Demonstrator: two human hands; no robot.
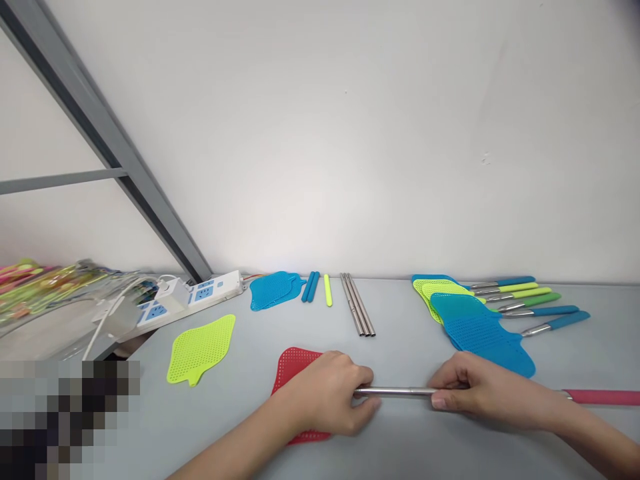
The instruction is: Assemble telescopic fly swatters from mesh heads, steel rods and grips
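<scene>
A red fly swatter lies across the front of the table, its perforated red head [293, 365] partly hidden under my left hand [340, 395]. My left fingers are closed at the place where the head meets the metal rod [400, 391]. Farther along that rod, my right hand [473, 387] pinches it between thumb and fingers. The red handle [603, 397] sticks out to the right beyond my right wrist. A bare stretch of rod shows between my two hands.
Blue and yellow-green fly swatters [475, 323] are stacked at right. Along the back lie blue swatter heads [273, 291], blue handles [311, 287], a yellow handle [328, 290] and metal rods [357, 305]. A yellow-green head [203, 348] and power strip [205, 293] are left.
</scene>
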